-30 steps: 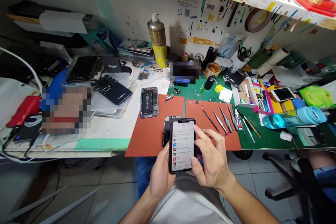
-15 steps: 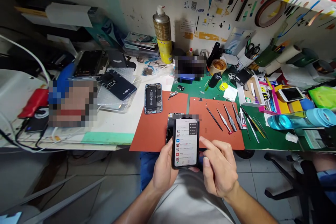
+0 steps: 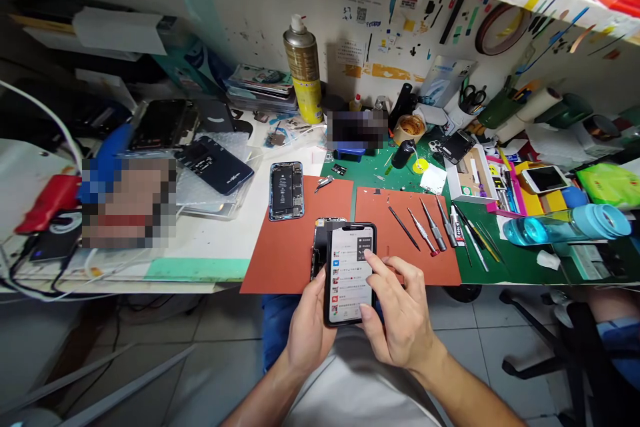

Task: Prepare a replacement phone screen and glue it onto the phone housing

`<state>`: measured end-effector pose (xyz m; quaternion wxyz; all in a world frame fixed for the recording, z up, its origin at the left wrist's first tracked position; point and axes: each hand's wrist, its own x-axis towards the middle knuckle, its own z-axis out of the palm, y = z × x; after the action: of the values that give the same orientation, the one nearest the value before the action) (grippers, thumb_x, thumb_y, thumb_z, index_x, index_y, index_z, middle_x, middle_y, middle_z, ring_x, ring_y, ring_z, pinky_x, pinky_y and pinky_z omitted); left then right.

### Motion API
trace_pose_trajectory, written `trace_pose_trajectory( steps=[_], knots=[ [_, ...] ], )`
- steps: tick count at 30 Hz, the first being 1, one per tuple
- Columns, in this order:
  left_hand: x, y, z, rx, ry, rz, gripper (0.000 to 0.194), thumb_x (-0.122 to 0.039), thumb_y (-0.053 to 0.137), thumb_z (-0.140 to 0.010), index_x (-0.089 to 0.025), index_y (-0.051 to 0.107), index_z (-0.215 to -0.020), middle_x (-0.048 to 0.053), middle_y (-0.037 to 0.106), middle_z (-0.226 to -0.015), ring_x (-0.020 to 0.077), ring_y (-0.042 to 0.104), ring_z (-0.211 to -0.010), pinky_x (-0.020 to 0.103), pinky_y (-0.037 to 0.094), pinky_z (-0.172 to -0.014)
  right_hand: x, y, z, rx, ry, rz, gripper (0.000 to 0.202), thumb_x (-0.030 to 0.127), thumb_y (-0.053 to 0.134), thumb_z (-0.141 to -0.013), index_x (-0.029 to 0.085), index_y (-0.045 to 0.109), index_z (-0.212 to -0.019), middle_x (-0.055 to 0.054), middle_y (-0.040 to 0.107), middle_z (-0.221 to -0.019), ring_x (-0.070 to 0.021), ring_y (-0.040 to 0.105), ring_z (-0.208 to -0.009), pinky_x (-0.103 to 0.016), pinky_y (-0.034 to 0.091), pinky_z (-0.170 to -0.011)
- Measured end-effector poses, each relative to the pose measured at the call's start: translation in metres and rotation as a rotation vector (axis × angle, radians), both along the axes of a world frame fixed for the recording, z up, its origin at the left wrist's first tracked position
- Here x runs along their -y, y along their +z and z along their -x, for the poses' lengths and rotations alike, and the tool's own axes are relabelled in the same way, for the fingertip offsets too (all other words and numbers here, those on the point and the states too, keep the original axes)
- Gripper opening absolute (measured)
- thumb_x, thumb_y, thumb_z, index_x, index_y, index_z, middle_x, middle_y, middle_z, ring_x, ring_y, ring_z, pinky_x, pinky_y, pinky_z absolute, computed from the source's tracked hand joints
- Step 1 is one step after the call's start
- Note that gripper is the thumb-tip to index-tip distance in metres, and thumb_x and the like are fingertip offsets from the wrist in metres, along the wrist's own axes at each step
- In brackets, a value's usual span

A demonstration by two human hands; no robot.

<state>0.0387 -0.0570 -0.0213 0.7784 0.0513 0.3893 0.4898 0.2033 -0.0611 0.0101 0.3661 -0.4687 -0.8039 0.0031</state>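
A black-framed smartphone (image 3: 350, 280) with a lit list and a dark pop-up menu on its screen rests in my left hand (image 3: 310, 320), whose fingers wrap its left side and underside. Over the phone's right half is my right hand (image 3: 400, 307), fingers spread, index fingertip at the menu near the upper right of the screen. Behind the phone, a dark phone part (image 3: 320, 247) lies on the orange mat (image 3: 280, 253). An opened phone (image 3: 287, 191) with its battery showing lies farther back on that mat.
Screwdrivers and tweezers (image 3: 433, 223) lie on the right mat. A blue bottle (image 3: 560, 227), a parts box (image 3: 470, 177) and a white phone (image 3: 545, 179) are at right. A spray can (image 3: 305, 73) stands behind; a dark blue phone back (image 3: 215, 163) lies left. Another person's leg (image 3: 617, 333) shows at right.
My right hand has moved left from beside the phone to over its screen, the index fingertip now at the pop-up menu. The view has shifted slightly.
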Motion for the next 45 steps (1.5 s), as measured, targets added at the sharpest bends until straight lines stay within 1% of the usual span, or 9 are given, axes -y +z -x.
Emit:
trace_pose_trajectory(
  steps=[4,6,9,12,16,24,30,36,45],
  knots=[
    [-0.001,0.006,0.000,0.022,-0.058,-0.023,0.054,-0.055,0.063,-0.102,-0.020,0.074,-0.142,0.012,0.079,-0.137,0.0392,0.070,-0.135,0.053,0.058,-0.113,0.007,-0.002,-0.005,-0.147,-0.011,0.003,0.026,0.013,0.052,-0.100,0.013,0.066,-0.122,-0.022,0.074,-0.139,-0.0320,0.064,-0.116,-0.048,0.055,-0.094],
    [0.000,0.010,-0.001,0.056,-0.105,-0.028,0.056,-0.057,0.060,-0.104,-0.020,0.072,-0.144,0.014,0.078,-0.137,0.0404,0.074,-0.126,0.055,0.064,-0.101,0.015,-0.008,-0.010,-0.309,-0.067,0.098,0.030,0.012,0.054,-0.102,0.016,0.067,-0.129,-0.020,0.074,-0.139,-0.0301,0.067,-0.117,-0.047,0.059,-0.095],
    [0.006,0.013,-0.008,0.115,-0.192,-0.010,0.061,-0.062,0.059,-0.104,-0.016,0.073,-0.141,0.020,0.078,-0.135,0.0418,0.078,-0.115,0.052,0.069,-0.082,0.033,-0.023,-0.019,-0.641,-0.194,0.498,0.034,0.026,0.054,-0.109,0.021,0.066,-0.141,-0.016,0.076,-0.135,-0.0265,0.074,-0.112,-0.037,0.064,-0.083],
    [0.018,0.009,-0.018,0.149,-0.279,0.028,0.068,-0.068,0.065,-0.098,-0.014,0.074,-0.139,0.022,0.080,-0.128,0.0420,0.080,-0.108,0.048,0.069,-0.071,0.051,-0.032,-0.029,-0.930,-0.184,0.912,0.041,0.045,0.052,-0.112,0.022,0.072,-0.139,-0.014,0.080,-0.124,-0.0258,0.076,-0.098,-0.032,0.063,-0.070],
    [0.031,0.007,-0.026,0.165,-0.293,0.064,0.068,-0.070,0.069,-0.095,-0.016,0.075,-0.137,0.019,0.082,-0.119,0.0412,0.080,-0.105,0.045,0.069,-0.071,0.065,-0.029,-0.033,-1.097,-0.128,1.177,0.052,0.058,0.052,-0.109,0.019,0.077,-0.132,-0.011,0.079,-0.096,-0.0224,0.068,-0.076,-0.032,0.057,-0.065],
    [0.024,0.016,0.013,0.039,-0.174,0.158,0.054,-0.063,0.072,-0.095,-0.020,0.080,-0.126,0.012,0.085,-0.102,0.0400,0.081,-0.101,0.046,0.070,-0.071,0.034,-0.014,0.013,-1.260,0.071,1.289,0.048,0.058,0.056,-0.108,0.021,0.073,-0.133,-0.006,0.070,-0.093,-0.0170,0.058,-0.072,-0.032,0.053,-0.071],
    [0.015,0.025,0.036,-0.074,-0.033,0.138,0.060,-0.061,0.070,-0.097,-0.013,0.077,-0.131,0.015,0.084,-0.101,0.0387,0.082,-0.097,0.043,0.071,-0.068,0.006,0.001,0.046,-1.291,0.240,1.325,0.044,0.058,0.055,-0.109,0.021,0.068,-0.129,0.000,0.062,-0.085,-0.0115,0.048,-0.055,-0.029,0.042,-0.058],
    [0.010,0.041,0.039,-0.080,-0.011,0.139,0.061,-0.055,0.067,-0.099,-0.014,0.071,-0.144,0.013,0.084,-0.101,0.0357,0.083,-0.089,0.041,0.070,-0.062,0.001,0.013,0.052,-1.320,0.272,1.343,0.041,0.056,0.055,-0.109,0.023,0.067,-0.130,0.000,0.063,-0.083,-0.0117,0.046,-0.053,-0.030,0.039,-0.058],
    [0.014,0.033,0.043,-0.087,-0.069,0.130,0.063,-0.062,0.068,-0.097,-0.015,0.073,-0.139,0.015,0.085,-0.101,0.0366,0.082,-0.085,0.044,0.070,-0.061,0.003,0.015,0.053,-1.363,0.285,1.324,0.037,0.053,0.056,-0.110,0.023,0.067,-0.128,0.000,0.062,-0.084,-0.0101,0.046,-0.055,-0.030,0.040,-0.059]
  ],
)
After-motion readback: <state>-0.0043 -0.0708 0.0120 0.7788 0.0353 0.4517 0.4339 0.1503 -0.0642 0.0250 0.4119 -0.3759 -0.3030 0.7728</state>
